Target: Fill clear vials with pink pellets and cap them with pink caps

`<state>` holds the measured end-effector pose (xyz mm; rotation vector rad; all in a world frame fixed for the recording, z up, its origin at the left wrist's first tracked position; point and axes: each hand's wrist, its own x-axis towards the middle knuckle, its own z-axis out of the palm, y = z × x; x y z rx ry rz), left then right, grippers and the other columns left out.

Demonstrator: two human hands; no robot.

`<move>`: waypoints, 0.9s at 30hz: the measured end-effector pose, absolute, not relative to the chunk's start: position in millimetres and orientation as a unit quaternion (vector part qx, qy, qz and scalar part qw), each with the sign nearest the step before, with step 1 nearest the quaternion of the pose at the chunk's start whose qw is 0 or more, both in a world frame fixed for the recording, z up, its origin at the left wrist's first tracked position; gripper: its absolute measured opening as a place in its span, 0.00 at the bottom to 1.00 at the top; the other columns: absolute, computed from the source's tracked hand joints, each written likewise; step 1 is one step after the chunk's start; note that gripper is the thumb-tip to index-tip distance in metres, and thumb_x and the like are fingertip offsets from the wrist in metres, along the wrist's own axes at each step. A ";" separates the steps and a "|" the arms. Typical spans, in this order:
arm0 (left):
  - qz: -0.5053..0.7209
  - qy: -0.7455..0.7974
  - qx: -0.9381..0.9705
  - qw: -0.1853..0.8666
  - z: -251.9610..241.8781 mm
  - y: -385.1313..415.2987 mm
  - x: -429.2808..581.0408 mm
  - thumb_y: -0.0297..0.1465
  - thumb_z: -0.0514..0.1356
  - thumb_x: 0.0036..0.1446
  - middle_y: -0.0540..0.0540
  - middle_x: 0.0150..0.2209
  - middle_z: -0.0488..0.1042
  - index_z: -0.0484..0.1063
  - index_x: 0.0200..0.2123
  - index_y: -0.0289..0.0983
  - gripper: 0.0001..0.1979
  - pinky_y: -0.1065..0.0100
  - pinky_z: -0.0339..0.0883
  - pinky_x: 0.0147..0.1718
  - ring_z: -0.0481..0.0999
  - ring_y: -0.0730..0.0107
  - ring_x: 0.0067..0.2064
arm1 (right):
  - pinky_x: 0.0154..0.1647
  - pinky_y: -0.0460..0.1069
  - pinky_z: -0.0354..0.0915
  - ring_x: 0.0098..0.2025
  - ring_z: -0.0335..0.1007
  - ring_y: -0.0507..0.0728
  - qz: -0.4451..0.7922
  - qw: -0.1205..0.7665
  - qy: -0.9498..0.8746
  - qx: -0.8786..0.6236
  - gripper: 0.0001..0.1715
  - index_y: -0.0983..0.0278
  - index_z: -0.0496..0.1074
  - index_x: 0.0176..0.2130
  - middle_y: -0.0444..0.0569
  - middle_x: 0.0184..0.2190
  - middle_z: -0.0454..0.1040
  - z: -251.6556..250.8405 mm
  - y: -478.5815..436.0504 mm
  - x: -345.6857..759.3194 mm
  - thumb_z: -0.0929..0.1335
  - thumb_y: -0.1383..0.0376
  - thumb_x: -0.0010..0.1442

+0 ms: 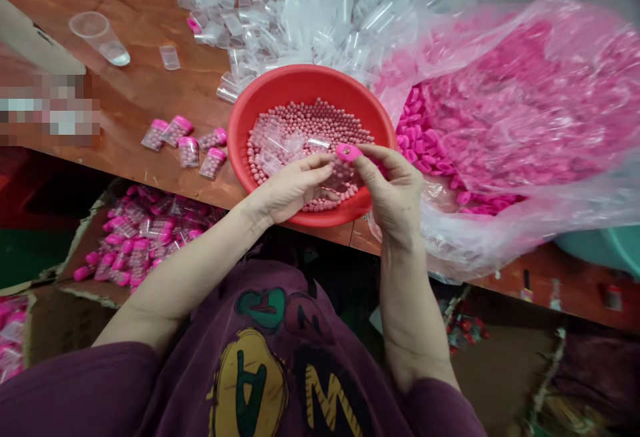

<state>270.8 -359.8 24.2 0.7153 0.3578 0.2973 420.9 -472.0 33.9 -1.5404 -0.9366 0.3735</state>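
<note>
Pink cap (pixel 347 152) is pinched in the right hand (pixel 397 190), thumb against forefinger; left hand (pixel 295 187) looks to be pinching a clear container (pixel 343 174) just below it, contents unclear. Red bowl (pixel 237 123) of beads (pixel 320 113) sits under both hands. I'd keep the container upright, cap square to its mouth, pressure light and even. Staying above the bowl catches any stray beads.

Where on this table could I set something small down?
Bare table lies left of the red bowl, between the tall clear cup and the filled bottles. Crowded: clear containers behind the bowl; pink caps and their bag to its right.
</note>
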 end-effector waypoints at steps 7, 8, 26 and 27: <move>0.233 0.133 0.393 0.880 17.3 -362.6 271.6 0.39 0.73 0.61 0.45 0.49 0.84 0.83 0.47 0.39 0.14 0.63 0.75 0.53 0.83 0.63 0.53 | 0.54 0.57 0.80 0.48 0.82 0.58 0.070 0.505 -0.521 -0.685 0.17 0.53 0.84 0.52 0.47 0.46 0.85 47.5 -475.7 415.8 0.75 0.49 0.69; 0.228 0.142 0.385 0.883 16.1 -362.0 272.4 0.39 0.73 0.62 0.45 0.48 0.84 0.82 0.47 0.38 0.14 0.63 0.76 0.52 0.83 0.63 0.51 | 0.54 0.58 0.80 0.48 0.82 0.59 0.071 0.501 -0.521 -0.687 0.18 0.53 0.83 0.54 0.47 0.47 0.85 47.4 -475.2 415.9 0.74 0.49 0.70; 0.230 0.180 0.369 0.882 12.6 -361.1 275.1 0.36 0.77 0.56 0.48 0.42 0.80 0.82 0.46 0.38 0.16 0.73 0.71 0.35 0.79 0.73 0.40 | 0.55 0.56 0.82 0.47 0.86 0.59 0.145 0.520 -0.418 -0.730 0.19 0.59 0.87 0.49 0.48 0.43 0.88 52.6 -473.8 405.2 0.75 0.49 0.68; 0.232 0.182 0.370 0.881 12.6 -361.3 275.3 0.35 0.77 0.56 0.48 0.41 0.79 0.82 0.46 0.38 0.16 0.73 0.71 0.35 0.79 0.73 0.39 | 0.55 0.55 0.82 0.47 0.86 0.59 0.135 0.513 -0.430 -0.730 0.18 0.58 0.87 0.49 0.48 0.44 0.88 53.1 -474.4 404.4 0.75 0.50 0.69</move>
